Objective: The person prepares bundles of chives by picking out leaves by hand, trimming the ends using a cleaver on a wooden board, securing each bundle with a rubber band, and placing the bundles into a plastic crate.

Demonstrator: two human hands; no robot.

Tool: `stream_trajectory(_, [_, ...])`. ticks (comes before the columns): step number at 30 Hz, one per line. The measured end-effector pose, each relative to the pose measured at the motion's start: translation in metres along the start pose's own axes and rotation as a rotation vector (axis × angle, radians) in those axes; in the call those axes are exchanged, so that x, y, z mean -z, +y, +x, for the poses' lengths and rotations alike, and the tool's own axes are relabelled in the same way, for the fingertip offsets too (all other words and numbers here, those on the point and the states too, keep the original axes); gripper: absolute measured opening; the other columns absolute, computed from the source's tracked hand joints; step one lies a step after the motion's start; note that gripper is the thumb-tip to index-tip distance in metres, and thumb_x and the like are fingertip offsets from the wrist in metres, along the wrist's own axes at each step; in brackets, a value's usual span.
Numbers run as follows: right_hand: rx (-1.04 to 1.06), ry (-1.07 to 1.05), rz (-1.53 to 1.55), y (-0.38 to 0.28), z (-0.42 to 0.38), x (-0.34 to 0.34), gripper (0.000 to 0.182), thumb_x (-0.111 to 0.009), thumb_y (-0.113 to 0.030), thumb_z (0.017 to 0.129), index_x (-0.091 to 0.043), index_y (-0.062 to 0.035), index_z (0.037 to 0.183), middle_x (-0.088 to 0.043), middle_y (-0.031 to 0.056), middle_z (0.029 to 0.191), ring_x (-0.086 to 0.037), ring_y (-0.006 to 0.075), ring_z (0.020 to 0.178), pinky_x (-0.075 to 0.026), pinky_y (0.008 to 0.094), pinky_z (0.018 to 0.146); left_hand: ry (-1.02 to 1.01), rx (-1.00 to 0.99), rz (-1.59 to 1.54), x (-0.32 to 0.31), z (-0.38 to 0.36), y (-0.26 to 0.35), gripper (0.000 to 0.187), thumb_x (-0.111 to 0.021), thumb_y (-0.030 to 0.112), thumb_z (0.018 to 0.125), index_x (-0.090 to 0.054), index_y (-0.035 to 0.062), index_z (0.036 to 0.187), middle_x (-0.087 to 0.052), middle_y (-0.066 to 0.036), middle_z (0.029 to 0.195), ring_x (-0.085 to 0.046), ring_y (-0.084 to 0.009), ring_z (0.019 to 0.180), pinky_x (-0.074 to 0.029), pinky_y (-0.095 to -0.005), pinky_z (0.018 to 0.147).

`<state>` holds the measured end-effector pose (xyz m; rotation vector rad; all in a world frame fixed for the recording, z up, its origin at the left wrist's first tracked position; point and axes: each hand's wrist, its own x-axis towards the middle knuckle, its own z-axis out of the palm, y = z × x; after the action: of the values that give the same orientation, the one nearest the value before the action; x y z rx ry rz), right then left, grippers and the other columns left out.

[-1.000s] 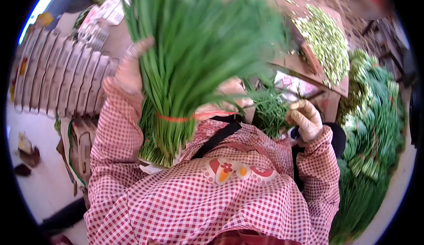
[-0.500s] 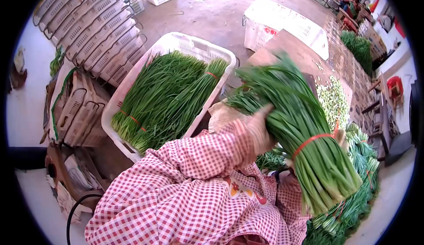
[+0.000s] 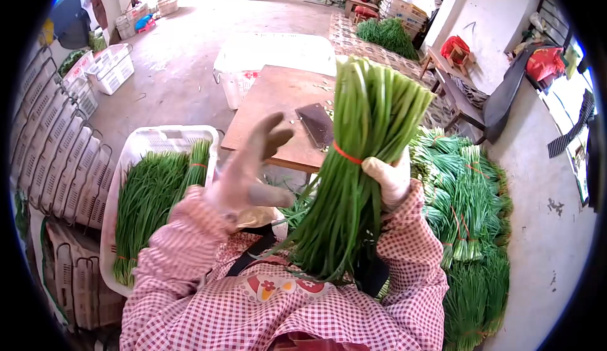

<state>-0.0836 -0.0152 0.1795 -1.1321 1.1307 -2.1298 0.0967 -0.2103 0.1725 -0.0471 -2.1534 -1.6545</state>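
Observation:
My right hand, in a pale glove, is wrapped round a big bunch of garlic chives just beside its red band. The bunch stands nearly upright, pale cut ends at the top and green leaves drooping towards my lap. To the left of it, my gloved left hand is raised with thumb and fingers apart, holding nothing. Beyond the hands, a dark cleaver-like blade lies on a wooden table among small pale trimmings.
On the left, a white crate holds banded chives, beside stacked crates. More banded bunches are piled at my right. A large white crate stands behind the table; a bench is farther right.
The bunch has swung from tilted, cut ends low right, to upright with cut ends up. My left hand has come off it and opened. The view has turned right and up.

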Motion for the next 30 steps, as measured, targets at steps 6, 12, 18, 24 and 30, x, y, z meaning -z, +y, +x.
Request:
stream_trajectory(6, [0.0,-0.193,-0.042,0.003,-0.001,-0.034,0.097,-0.08,-0.012,0.072,-0.017,-0.0092,0.146,-0.035,0.0183,0.142,-0.039,0.0294,0.129,-0.034,0.0476,0.108,-0.028,-0.118,-0.646,-0.077,0.016,-0.034,0.1,-0.087,0.006,0.059,-0.032,0.0093,0.142,-0.05,-0.007,0.134,-0.047,-0.0218,0.124,-0.041,-0.0405,0.103])
stream_trajectory(12, [-0.263,-0.089,-0.316,-0.016,0.001,0.007,0.123,-0.083,-0.051,0.057,-0.013,-0.0128,0.15,-0.015,0.0215,0.152,-0.014,0.0364,0.141,-0.02,0.0518,0.114,0.011,0.056,-0.747,-0.069,0.028,-0.024,0.079,-0.089,0.013,0.058,-0.05,0.0065,0.126,-0.062,-0.006,0.116,-0.06,-0.0204,0.107,-0.049,-0.0358,0.095])
stream_trajectory(18, [-0.236,-0.048,0.023,0.01,-0.001,-0.024,0.104,-0.088,-0.009,0.055,-0.028,-0.0117,0.141,-0.047,0.0107,0.133,-0.046,0.0292,0.123,-0.039,0.0493,0.106,0.068,0.393,-1.706,-0.085,0.04,-0.02,0.111,-0.091,0.015,0.056,-0.022,0.013,0.143,-0.042,-0.009,0.138,-0.041,-0.02,0.127,-0.043,-0.0389,0.101])
stream_trajectory(24, [0.02,-0.068,-0.128,-0.015,-0.005,-0.028,0.093,-0.085,-0.011,0.061,-0.032,0.0017,0.135,-0.051,0.015,0.128,-0.052,0.0272,0.117,-0.042,0.0419,0.102,-0.169,-0.24,-0.408,-0.069,0.032,-0.016,0.137,-0.094,0.016,0.049,-0.002,0.0159,0.15,-0.029,-0.008,0.147,-0.03,-0.0203,0.134,-0.029,-0.0407,0.11])
stream_trajectory(30, [0.202,0.044,-0.086,-0.022,-0.003,-0.065,0.082,-0.08,-0.006,0.062,-0.04,0.0061,0.132,-0.057,0.0144,0.122,-0.057,0.0246,0.109,-0.046,0.0388,0.095,-0.056,-0.327,-0.664,-0.098,0.021,-0.015,0.135,-0.093,0.005,0.048,-0.006,0.0197,0.15,-0.028,-0.005,0.149,-0.031,-0.0215,0.135,-0.03,-0.0419,0.111])
